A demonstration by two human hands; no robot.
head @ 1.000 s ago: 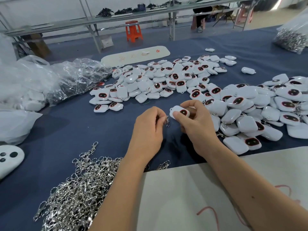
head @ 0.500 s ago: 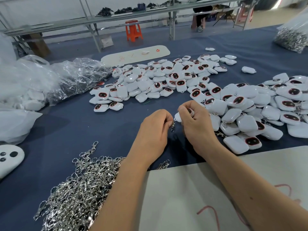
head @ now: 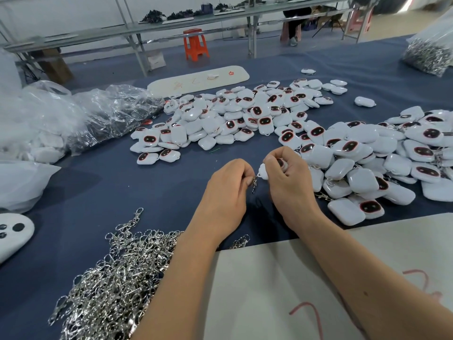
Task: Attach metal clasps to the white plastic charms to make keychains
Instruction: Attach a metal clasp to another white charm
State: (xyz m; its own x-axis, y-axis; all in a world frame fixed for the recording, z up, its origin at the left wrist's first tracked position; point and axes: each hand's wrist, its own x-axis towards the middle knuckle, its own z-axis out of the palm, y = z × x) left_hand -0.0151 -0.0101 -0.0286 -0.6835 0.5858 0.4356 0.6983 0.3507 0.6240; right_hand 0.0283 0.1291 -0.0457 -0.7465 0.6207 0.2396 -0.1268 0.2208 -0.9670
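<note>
Pinching a small metal clasp (head: pixel 255 183) between thumb and fingertips, the left hand (head: pixel 228 192) holds it right against the lower corner of a white charm (head: pixel 263 171), which the right hand (head: pixel 289 182) grips with its fingers curled round the body. Both hands hover just above the blue table (head: pixel 103 192), close together in the middle of the head view, and the charm is turned so its corner points at the clasp, probably because the loop sits there and the ring has to be threaded through it. Supplies seem laid out for reach: a heap of clasps (head: pixel 110 285) lies near the left forearm, a spread of charms (head: pixel 235 119) sits ahead, and a second heap of charms (head: pixel 382 163) lies to the right with bits of metal showing among them, so that one looks like the finished pile. A pale board (head: pixel 282 290) lies under the forearms, perhaps as a rest.

Hard to make out is the join itself: the clasp is tiny and partly covered by the left fingertips, so I cannot tell whether it has caught the loop yet. Most of the charm is hidden inside the right hand. Clear plastic bags (head: pixel 81 119) at the left blur their contents, and another bag (head: pixel 429 52) at the far right is cut off by the edge.
</note>
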